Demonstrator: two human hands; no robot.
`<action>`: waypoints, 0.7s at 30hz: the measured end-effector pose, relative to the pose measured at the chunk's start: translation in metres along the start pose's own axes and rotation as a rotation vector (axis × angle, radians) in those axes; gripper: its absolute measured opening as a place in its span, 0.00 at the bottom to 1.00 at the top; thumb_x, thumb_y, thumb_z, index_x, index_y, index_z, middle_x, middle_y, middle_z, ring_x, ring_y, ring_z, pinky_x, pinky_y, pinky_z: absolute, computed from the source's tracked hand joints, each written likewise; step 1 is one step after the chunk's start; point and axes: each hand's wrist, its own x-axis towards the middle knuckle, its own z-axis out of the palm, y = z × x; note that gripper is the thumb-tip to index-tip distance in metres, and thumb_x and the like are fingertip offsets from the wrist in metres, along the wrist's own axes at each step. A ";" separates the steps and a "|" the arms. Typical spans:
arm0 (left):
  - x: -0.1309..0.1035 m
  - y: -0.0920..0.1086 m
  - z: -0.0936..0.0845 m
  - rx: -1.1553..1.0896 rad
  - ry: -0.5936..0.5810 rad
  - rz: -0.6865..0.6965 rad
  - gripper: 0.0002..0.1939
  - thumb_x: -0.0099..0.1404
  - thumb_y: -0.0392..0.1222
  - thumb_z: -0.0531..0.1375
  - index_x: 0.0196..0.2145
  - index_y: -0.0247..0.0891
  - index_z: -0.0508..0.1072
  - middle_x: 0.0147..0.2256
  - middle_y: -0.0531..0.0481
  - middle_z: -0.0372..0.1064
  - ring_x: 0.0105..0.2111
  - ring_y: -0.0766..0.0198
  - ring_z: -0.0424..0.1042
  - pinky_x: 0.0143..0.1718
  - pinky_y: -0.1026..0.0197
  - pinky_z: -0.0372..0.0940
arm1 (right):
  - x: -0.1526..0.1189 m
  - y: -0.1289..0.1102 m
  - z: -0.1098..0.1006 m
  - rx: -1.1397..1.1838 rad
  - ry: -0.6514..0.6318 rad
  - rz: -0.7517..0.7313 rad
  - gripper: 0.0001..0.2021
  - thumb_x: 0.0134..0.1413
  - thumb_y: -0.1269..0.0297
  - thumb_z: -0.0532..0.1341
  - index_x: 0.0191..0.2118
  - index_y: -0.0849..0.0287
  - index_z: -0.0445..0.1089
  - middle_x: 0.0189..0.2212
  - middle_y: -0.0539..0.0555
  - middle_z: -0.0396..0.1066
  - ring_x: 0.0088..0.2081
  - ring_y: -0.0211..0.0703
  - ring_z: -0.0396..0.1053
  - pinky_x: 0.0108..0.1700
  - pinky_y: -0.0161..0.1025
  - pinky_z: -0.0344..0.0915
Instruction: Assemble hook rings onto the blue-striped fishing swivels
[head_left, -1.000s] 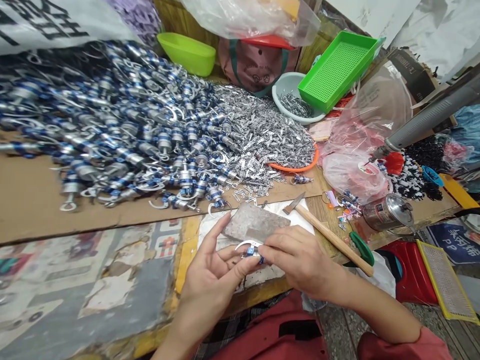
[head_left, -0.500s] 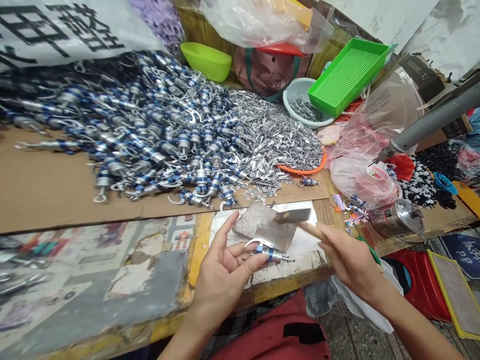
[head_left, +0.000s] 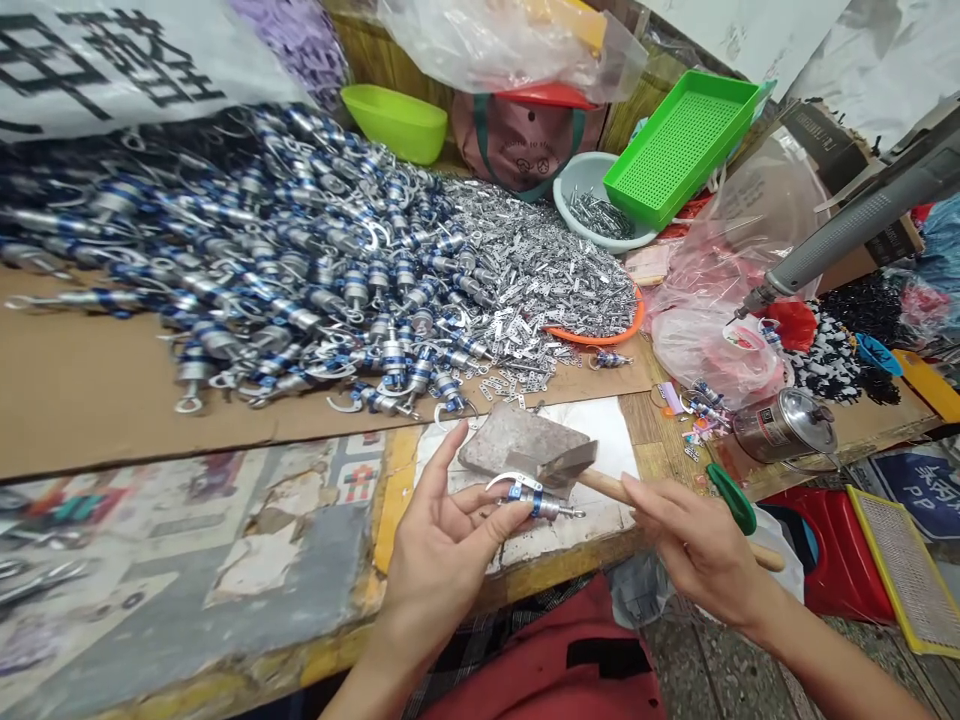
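Observation:
My left hand (head_left: 442,555) pinches a small silver part with a blue band and a curved hook (head_left: 534,497), holding it just above a grey stone block (head_left: 510,440) on the table edge. My right hand (head_left: 697,550) grips the wooden handle of a small hammer (head_left: 570,464). The hammer's metal head hovers right over the part, close to the block. A big heap of the same blue-banded silver parts (head_left: 247,250) covers the cardboard behind.
A pile of small flat metal plates (head_left: 540,270) spills over an orange tray. Behind stand a green bowl (head_left: 394,120), a green mesh tray (head_left: 679,140), a pale bowl of pins (head_left: 592,205). Plastic bags, a steel can (head_left: 784,428) and a grey power tool (head_left: 847,235) lie right.
My right hand left the part, picked up the hammer and has brought its head down close over the part. My left hand keeps holding the part by the block.

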 end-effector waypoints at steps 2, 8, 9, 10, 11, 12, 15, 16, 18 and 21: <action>0.001 0.000 -0.002 0.025 0.010 0.020 0.50 0.43 0.40 0.71 0.61 0.41 0.54 0.25 0.53 0.75 0.29 0.62 0.76 0.35 0.61 0.73 | -0.006 0.020 0.000 0.050 0.066 0.148 0.21 0.59 0.68 0.55 0.57 0.52 0.62 0.44 0.54 0.74 0.41 0.42 0.73 0.41 0.37 0.71; -0.003 0.001 -0.004 0.216 0.104 0.127 0.09 0.43 0.42 0.70 0.23 0.38 0.77 0.26 0.48 0.76 0.28 0.60 0.76 0.35 0.62 0.72 | 0.006 0.073 0.001 -0.192 -0.025 0.342 0.15 0.60 0.60 0.55 0.49 0.56 0.71 0.42 0.57 0.74 0.42 0.46 0.73 0.44 0.44 0.71; -0.004 0.001 -0.004 0.241 0.125 0.175 0.07 0.43 0.42 0.69 0.22 0.39 0.78 0.26 0.49 0.75 0.29 0.60 0.75 0.35 0.62 0.72 | 0.018 0.073 0.004 -0.252 0.006 0.288 0.14 0.61 0.62 0.54 0.48 0.56 0.72 0.41 0.57 0.74 0.40 0.45 0.73 0.43 0.43 0.71; -0.004 0.001 -0.004 0.263 0.132 0.234 0.05 0.44 0.42 0.69 0.22 0.40 0.78 0.27 0.49 0.75 0.29 0.60 0.75 0.34 0.63 0.72 | 0.032 0.071 0.010 -0.304 0.041 0.207 0.13 0.61 0.65 0.53 0.47 0.57 0.72 0.40 0.58 0.74 0.40 0.45 0.72 0.42 0.42 0.70; -0.004 0.001 -0.004 0.288 0.118 0.296 0.04 0.44 0.41 0.69 0.21 0.41 0.79 0.28 0.49 0.74 0.30 0.61 0.74 0.32 0.63 0.72 | 0.049 0.067 0.016 -0.339 0.083 0.115 0.13 0.61 0.68 0.52 0.47 0.58 0.72 0.40 0.59 0.73 0.41 0.44 0.71 0.42 0.41 0.69; -0.004 0.001 -0.004 0.318 0.096 0.357 0.03 0.44 0.41 0.68 0.21 0.42 0.79 0.28 0.50 0.73 0.30 0.61 0.73 0.30 0.65 0.71 | 0.067 0.063 0.024 -0.363 0.060 -0.005 0.15 0.61 0.73 0.51 0.47 0.60 0.71 0.41 0.60 0.72 0.42 0.44 0.70 0.43 0.42 0.68; -0.002 0.001 -0.005 0.435 0.075 0.522 0.01 0.47 0.40 0.67 0.22 0.44 0.79 0.29 0.51 0.68 0.29 0.64 0.70 0.28 0.66 0.67 | 0.120 0.049 0.048 -0.339 -0.074 -0.187 0.15 0.59 0.78 0.51 0.45 0.58 0.70 0.42 0.58 0.71 0.44 0.42 0.68 0.44 0.40 0.66; -0.002 0.001 -0.005 0.476 0.087 0.568 0.00 0.48 0.41 0.67 0.23 0.44 0.79 0.29 0.51 0.67 0.29 0.64 0.69 0.29 0.66 0.66 | 0.133 0.047 0.055 -0.328 -0.120 -0.226 0.13 0.59 0.77 0.52 0.43 0.59 0.71 0.39 0.57 0.72 0.42 0.42 0.68 0.43 0.39 0.66; -0.002 0.001 -0.005 0.539 0.118 0.625 0.01 0.50 0.41 0.66 0.23 0.45 0.78 0.30 0.51 0.66 0.30 0.64 0.69 0.31 0.65 0.65 | 0.151 0.045 0.065 -0.312 -0.189 -0.275 0.09 0.58 0.75 0.54 0.37 0.62 0.72 0.34 0.56 0.72 0.37 0.42 0.68 0.39 0.38 0.65; -0.001 0.003 -0.005 0.559 0.107 0.633 0.01 0.51 0.41 0.65 0.23 0.44 0.77 0.31 0.51 0.66 0.30 0.64 0.68 0.32 0.65 0.64 | 0.160 0.049 0.068 -0.285 -0.208 -0.266 0.09 0.57 0.76 0.54 0.32 0.64 0.71 0.31 0.57 0.71 0.34 0.42 0.67 0.37 0.38 0.64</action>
